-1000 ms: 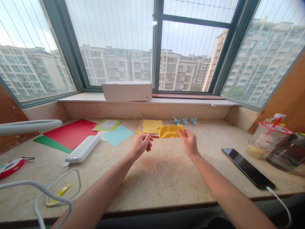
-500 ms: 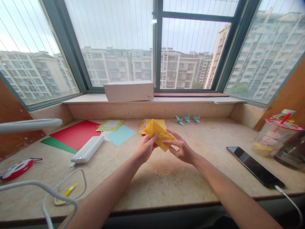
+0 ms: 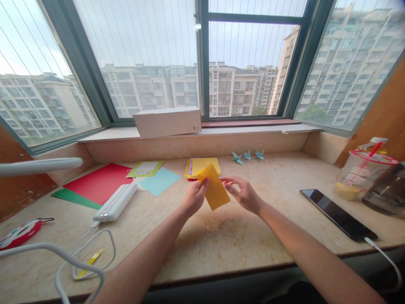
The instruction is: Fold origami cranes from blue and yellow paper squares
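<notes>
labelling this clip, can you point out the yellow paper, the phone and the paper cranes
yellow paper (image 3: 215, 193), head view, middle of the folded sheet
phone (image 3: 338, 214), head view, middle of the dark screen
paper cranes (image 3: 247, 155), head view, the middle crane of the three

Yellow paper (image 3: 217, 194): folded, tilted, hanging below the pinching fingertips.
Left hand (image 3: 193, 197): thumb and fingers closed on its upper corner.
Right hand (image 3: 245, 195): fingers spread, just beside its right edge.
</notes>
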`<state>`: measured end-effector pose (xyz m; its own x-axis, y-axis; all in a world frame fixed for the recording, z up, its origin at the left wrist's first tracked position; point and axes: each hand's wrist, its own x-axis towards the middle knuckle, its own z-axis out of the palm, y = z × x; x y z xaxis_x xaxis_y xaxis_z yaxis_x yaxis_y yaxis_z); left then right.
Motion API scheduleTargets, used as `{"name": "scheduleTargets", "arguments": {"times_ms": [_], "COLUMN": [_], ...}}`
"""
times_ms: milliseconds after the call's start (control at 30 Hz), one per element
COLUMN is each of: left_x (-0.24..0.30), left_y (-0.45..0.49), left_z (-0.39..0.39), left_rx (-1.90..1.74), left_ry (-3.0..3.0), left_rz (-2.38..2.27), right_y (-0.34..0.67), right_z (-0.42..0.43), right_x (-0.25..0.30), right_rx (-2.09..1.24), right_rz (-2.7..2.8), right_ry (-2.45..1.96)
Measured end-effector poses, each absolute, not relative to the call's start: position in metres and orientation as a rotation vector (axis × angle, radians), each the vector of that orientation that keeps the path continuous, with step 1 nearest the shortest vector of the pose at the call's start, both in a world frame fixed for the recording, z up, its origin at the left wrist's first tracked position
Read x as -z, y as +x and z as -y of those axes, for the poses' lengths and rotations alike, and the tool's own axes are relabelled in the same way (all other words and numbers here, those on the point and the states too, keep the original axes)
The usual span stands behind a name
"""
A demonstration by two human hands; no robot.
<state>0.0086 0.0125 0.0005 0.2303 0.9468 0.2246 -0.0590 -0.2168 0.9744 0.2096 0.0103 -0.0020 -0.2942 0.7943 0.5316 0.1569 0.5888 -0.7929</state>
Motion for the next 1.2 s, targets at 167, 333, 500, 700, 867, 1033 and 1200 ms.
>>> {"name": "scheduleTargets", "arguments": {"times_ms": [167,333,500,700,867,1033,1200], "left_x": [0.004,-0.001,-0.004,-0.003,-0.006,-0.001,0.005], "left_y": [0.009,0.015,0.014,0.014,0.014,0.013,0.013], "left_z": [-0.006,-0.003,-0.003,-0.003,-0.004,-0.007,-0.009], "left_rx": [-0.934,-1.178,-1.256,-1.318,-1.305,-1.329,-1.376], "left_ry": [1.699,1.707,1.724,1.793,1.761,1.729,1.747], "left_rz": [-0.867,-0.958,-0.97,-1.045,-1.026,-1.037,-1.003], "right_y": [0.203,0.199,0.199,0.203,0.206,0.208,0.206], "right_z": [-0.013,-0.011,-0.011,-0.01,-0.011,-0.01,-0.011], "right_x": [0.003,0.004,0.0,-0.005,-0.003,-0.004,-0.006], "right_rx": [-1.164,-1.152,-1.176,-1.067,-0.969,-0.88,-1.007], "right_rz": [1.565,1.594,1.549,1.55,1.518,1.492,1.443], "right_ry": [-0.711,-0.783,-0.817,-0.813,-0.836,-0.885,-0.87]}}
